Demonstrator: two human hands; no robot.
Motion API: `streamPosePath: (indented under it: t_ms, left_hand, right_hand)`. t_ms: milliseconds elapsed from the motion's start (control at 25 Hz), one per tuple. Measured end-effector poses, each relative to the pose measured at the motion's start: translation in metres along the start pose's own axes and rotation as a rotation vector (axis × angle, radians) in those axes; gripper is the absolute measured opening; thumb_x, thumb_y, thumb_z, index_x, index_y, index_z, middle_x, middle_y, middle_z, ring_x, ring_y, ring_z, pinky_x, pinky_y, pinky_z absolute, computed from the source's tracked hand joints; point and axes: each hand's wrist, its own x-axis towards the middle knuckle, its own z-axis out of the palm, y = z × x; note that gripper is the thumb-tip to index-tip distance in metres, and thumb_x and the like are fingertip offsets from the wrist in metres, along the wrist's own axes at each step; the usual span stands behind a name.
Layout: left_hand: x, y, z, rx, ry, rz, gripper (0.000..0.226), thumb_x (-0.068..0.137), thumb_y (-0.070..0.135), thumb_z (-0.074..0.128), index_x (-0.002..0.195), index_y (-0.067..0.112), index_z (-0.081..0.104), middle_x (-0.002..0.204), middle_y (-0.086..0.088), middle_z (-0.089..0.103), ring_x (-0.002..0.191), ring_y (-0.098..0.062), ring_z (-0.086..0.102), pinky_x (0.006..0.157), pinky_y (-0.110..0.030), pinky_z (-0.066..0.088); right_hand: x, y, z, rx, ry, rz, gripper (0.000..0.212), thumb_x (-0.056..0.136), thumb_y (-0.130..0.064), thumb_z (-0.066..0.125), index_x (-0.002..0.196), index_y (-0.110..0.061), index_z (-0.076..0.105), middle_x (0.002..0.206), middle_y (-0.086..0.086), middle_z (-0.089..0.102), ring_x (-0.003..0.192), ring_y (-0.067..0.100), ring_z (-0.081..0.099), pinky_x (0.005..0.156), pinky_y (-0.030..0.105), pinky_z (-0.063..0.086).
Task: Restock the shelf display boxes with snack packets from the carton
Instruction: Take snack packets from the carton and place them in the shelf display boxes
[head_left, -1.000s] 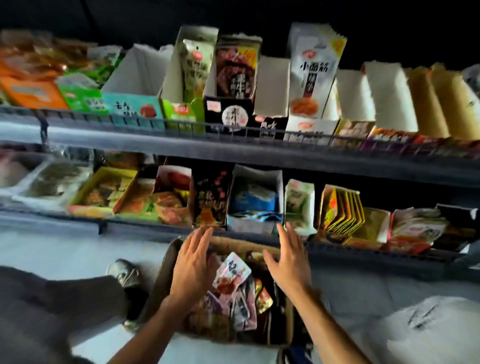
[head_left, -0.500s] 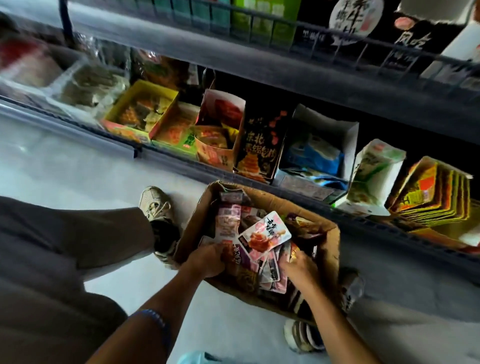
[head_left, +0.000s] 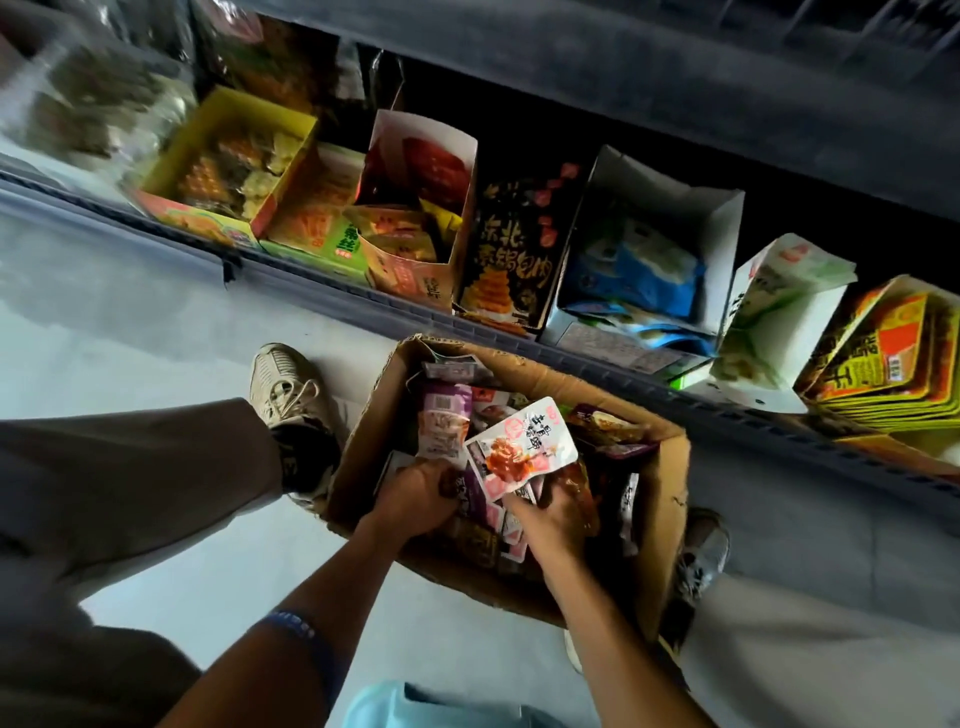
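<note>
A brown carton (head_left: 670, 499) stands on the floor in front of the bottom shelf, packed with several small snack packets. Both hands are down inside it. My left hand (head_left: 415, 496) curls round packets at the carton's left side, below a purple-and-pink packet (head_left: 441, 421). My right hand (head_left: 550, 519) grips packets in the middle, just under a white-and-pink packet (head_left: 522, 447) that sticks up. On the shelf behind stand open display boxes: a yellow one (head_left: 228, 150), a red-and-orange one (head_left: 415, 208), a black one (head_left: 514, 249) and a white one with blue packets (head_left: 649, 249).
My left shoe (head_left: 291, 395) and trouser leg lie left of the carton; my right shoe (head_left: 701, 556) is at its right. The grey shelf edge (head_left: 322, 280) runs diagonally just behind the carton. Further right are a white-green box (head_left: 774, 322) and stacked yellow packets (head_left: 893, 358).
The view dropped from the shelves to the carton. Both hands went from hovering open above the carton down into it and closed on packets; the right hand shifted left under the white-and-pink packet.
</note>
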Motion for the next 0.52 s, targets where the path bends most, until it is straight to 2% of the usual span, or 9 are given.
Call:
streamPosePath:
  t_ms: [80,160,240,320,360,440,520]
  left_hand:
    - [-0.011,0.012,-0.009,-0.039,0.036,0.021,0.036,0.092,0.031,0.063,0.128,0.025,0.06,0.133,-0.001,0.062,0.127,-0.022,0.055,0.112,-0.041,0.04]
    - [-0.014,0.01,-0.01,-0.086,0.061,-0.007,0.039,0.094,0.022,0.061,0.132,0.019,0.057,0.134,-0.004,0.06,0.128,-0.023,0.053,0.111,-0.036,0.039]
    - [-0.017,0.01,-0.011,-0.107,0.081,-0.027,0.038,0.093,0.026,0.058,0.13,0.019,0.06,0.131,-0.006,0.063,0.125,-0.026,0.057,0.106,-0.033,0.042]
    - [-0.018,0.01,-0.014,-0.148,0.108,-0.078,0.047,0.087,0.046,0.049,0.122,0.019,0.065,0.12,-0.008,0.069,0.115,-0.029,0.064,0.098,-0.035,0.05]
    - [-0.017,0.011,-0.016,-0.179,0.126,-0.098,0.051,0.085,0.052,0.046,0.118,0.018,0.066,0.114,-0.009,0.071,0.109,-0.03,0.067,0.094,-0.036,0.052]
    - [-0.02,0.018,-0.019,-0.235,0.171,-0.152,0.046,0.089,0.054,0.048,0.111,0.017,0.065,0.103,-0.006,0.071,0.102,-0.03,0.068,0.09,-0.035,0.052]
    - [-0.026,0.032,-0.022,-0.308,0.266,-0.138,0.048,0.084,0.06,0.043,0.107,0.022,0.061,0.097,0.001,0.067,0.099,-0.026,0.067,0.089,-0.032,0.051]
  right_hand:
    - [0.001,0.002,0.012,0.068,-0.077,0.014,0.048,0.084,-0.042,0.074,0.122,-0.016,0.061,0.107,0.006,0.071,0.081,0.018,0.069,0.05,0.02,0.049]
    - [0.002,0.003,0.013,0.112,-0.117,0.001,0.029,0.09,-0.032,0.071,0.113,-0.017,0.064,0.09,0.002,0.07,0.069,0.013,0.065,0.047,0.019,0.046]
    - [-0.001,-0.002,0.001,0.125,-0.117,-0.039,0.015,0.091,-0.022,0.07,0.104,-0.021,0.064,0.087,-0.002,0.068,0.074,0.013,0.064,0.058,0.026,0.054]
    - [-0.001,-0.005,-0.02,0.123,-0.137,-0.075,0.021,0.087,-0.019,0.073,0.108,-0.017,0.068,0.096,0.005,0.072,0.086,0.019,0.068,0.071,0.032,0.056]
    - [-0.004,-0.008,-0.036,0.104,-0.139,-0.087,0.027,0.084,-0.018,0.075,0.11,-0.014,0.069,0.1,0.007,0.073,0.089,0.021,0.069,0.073,0.032,0.056]
    - [-0.008,-0.013,-0.071,0.07,-0.129,-0.119,0.029,0.08,-0.019,0.079,0.108,-0.014,0.07,0.1,0.007,0.073,0.09,0.022,0.069,0.073,0.032,0.055]
    - [-0.014,-0.018,-0.11,0.069,-0.119,-0.145,0.017,0.079,-0.016,0.08,0.092,-0.011,0.072,0.09,0.006,0.075,0.087,0.026,0.071,0.079,0.041,0.057]
